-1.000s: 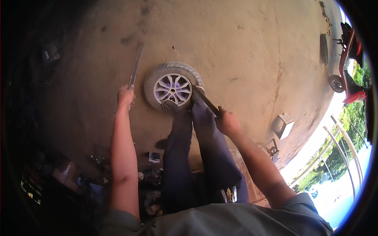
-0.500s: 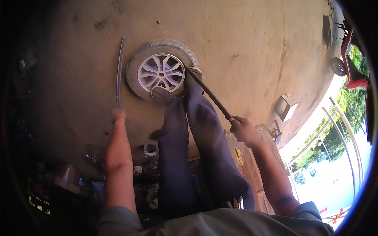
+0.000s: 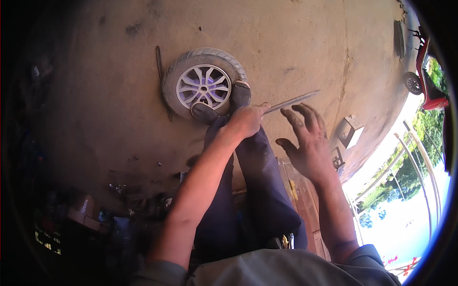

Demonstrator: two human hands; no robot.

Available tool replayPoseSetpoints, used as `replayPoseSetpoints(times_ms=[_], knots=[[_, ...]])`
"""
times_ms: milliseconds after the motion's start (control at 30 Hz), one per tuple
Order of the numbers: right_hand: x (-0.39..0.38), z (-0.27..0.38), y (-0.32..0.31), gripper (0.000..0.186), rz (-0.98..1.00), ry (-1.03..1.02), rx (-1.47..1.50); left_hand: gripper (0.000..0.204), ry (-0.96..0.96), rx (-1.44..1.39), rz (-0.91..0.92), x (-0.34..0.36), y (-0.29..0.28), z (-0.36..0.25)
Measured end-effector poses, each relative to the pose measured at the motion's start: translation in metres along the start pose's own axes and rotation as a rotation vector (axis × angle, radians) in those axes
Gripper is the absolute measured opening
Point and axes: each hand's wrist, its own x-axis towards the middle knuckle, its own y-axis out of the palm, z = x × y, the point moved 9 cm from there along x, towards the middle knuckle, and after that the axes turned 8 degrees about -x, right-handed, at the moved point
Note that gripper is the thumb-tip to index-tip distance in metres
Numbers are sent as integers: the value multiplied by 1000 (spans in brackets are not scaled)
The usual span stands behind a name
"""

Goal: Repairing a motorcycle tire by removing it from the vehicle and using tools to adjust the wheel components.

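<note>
A wheel (image 3: 203,88) with a grey tyre and silver spoked rim lies flat on the floor, my two shoes (image 3: 204,113) against its near and right side. My left hand (image 3: 247,120) is closed around the end of a tyre lever (image 3: 293,101), whose metal bar points right and slightly away. Just right of it, my right hand (image 3: 310,140) is open, its fingers spread and curved below the lever, apparently holding nothing. A second tyre lever (image 3: 159,62) lies along the wheel's left side, its middle hidden by the tyre.
A small box-like object (image 3: 351,131) sits on the floor to the right, near a wooden board (image 3: 300,190). Dark clutter and a cardboard box (image 3: 82,212) lie at lower left. A red vehicle (image 3: 429,90) stands at far right.
My left hand has swung right across my legs and now holds a lever there. My right hand has let go of the lever it held at the rim. One lever now lies beside the wheel.
</note>
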Motion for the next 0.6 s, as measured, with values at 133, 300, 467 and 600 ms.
replayPoseSetpoints(times_ms=[133,300,467,600], knots=[[4,-86,56,87,557,72,11,33,420,67,63,-8,-14,-43],[-95,-33,132,66,840,498,1004,24,527,71,61,12,-13,-27],[-87,-27,164,51,517,1042,1579,25,359,166,215,32,38,-3],[-75,-28,167,51,594,1063,1623,16,271,301,320,39,58,23]])
